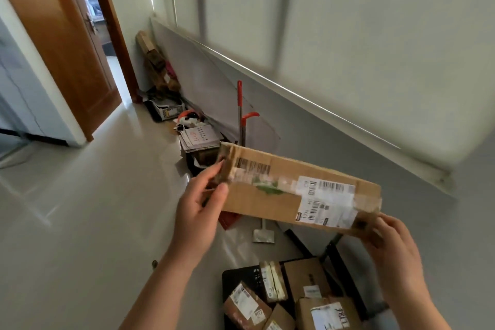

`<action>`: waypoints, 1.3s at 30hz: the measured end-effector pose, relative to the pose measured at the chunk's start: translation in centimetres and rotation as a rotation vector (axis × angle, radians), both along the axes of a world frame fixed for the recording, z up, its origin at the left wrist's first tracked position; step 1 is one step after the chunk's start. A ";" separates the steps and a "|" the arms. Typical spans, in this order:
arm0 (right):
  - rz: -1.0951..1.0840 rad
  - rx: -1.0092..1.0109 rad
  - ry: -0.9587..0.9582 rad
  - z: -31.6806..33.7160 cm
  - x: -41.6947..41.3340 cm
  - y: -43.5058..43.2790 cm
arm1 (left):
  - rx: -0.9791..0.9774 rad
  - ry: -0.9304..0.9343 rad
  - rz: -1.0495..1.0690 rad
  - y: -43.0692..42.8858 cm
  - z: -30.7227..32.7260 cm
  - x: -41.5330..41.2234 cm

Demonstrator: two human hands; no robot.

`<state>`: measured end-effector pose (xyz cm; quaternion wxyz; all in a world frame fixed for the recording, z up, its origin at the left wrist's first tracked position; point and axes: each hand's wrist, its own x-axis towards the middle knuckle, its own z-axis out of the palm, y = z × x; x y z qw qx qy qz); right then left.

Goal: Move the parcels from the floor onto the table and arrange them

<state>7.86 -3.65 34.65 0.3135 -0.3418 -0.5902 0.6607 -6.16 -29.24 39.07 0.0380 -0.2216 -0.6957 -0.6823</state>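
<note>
Overhead, I see a long, flat cardboard parcel [297,190], taped and labelled, held in the air above smaller boxes [292,300] on the black bench [241,276]; left hand [198,211] and right hand [388,246] pinch its ends.

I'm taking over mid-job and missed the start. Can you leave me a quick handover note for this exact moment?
Hands: the left hand grips the left end of the long box; the right hand grips its right end. The box is held in the air, beyond the black table.
Done: several smaller parcels lie on the table.
Left: set the long box on the table and arrange the lot. The pile of clutter farther off may hold more parcels; I cannot tell.
</note>
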 end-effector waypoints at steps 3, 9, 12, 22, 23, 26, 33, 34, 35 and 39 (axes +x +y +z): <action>0.021 0.235 0.056 1.8 1.0 -2.8 | 0.146 -0.105 0.044 -1.2 -2.4 -0.9; 0.079 0.694 0.077 4.1 3.4 -12.3 | 0.336 -0.427 0.103 -6.9 -5.7 -1.6; 0.099 0.837 0.106 5.4 5.1 -15.7 | 0.364 -0.476 0.096 -9.9 -5.4 -0.6; 0.007 0.390 0.251 4.7 10.1 -22.6 | 0.170 -0.099 0.153 -18.6 0.2 7.0; -0.013 0.295 0.246 4.3 10.3 -22.4 | 0.109 -0.004 0.168 -18.7 1.2 8.2; -0.029 0.022 0.167 2.4 11.0 -20.8 | -0.116 0.231 0.196 -17.8 3.5 12.1; 0.005 -0.122 0.102 1.8 13.0 -15.3 | -0.235 0.309 0.242 -14.0 4.3 15.7; 0.015 -0.127 0.114 2.4 13.6 -14.4 | -0.182 0.251 0.216 -13.5 4.3 15.9; 0.024 -0.131 0.128 3.2 14.4 -13.3 | -0.124 0.195 0.177 -12.9 4.2 16.1; 0.070 0.128 0.217 5.9 17.8 -10.6 | 0.081 0.076 0.067 -11.5 2.8 16.6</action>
